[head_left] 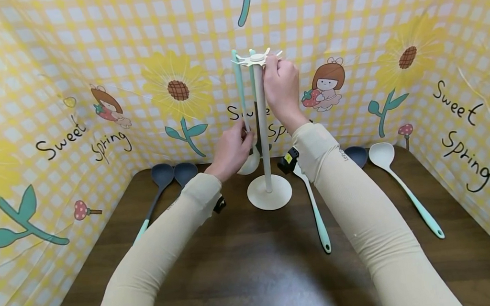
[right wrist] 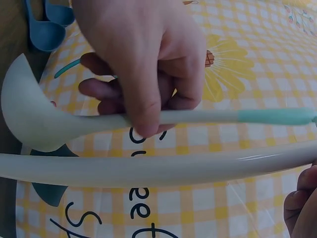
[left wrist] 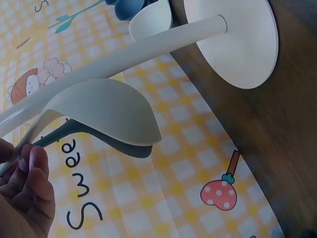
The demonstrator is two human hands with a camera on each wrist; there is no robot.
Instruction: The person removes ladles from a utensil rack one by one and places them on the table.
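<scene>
My left hand (head_left: 232,149) pinches the shaft of a white ladle (head_left: 250,164) with a mint handle. The ladle is upright beside the post of a white utensil stand (head_left: 264,137), bowl down, its handle end at the hooked top. My right hand (head_left: 282,85) grips the stand near its top, just under the hooks. Behind the post, a dark utensil with a mint handle (head_left: 254,85) hangs from the rack; its dark head (left wrist: 133,149) shows partly behind the white bowl in the left wrist view. The right wrist view shows the left fingers (right wrist: 143,116) on the ladle's shaft.
Two dark ladles (head_left: 162,175) (head_left: 184,172) lie at the table's left. On the right lie a white-headed utensil (head_left: 314,205), partly covered by my right arm, a dark-headed one (head_left: 356,156) and a white ladle (head_left: 382,155). Patterned cloth (head_left: 200,27) encloses the brown table (head_left: 237,269).
</scene>
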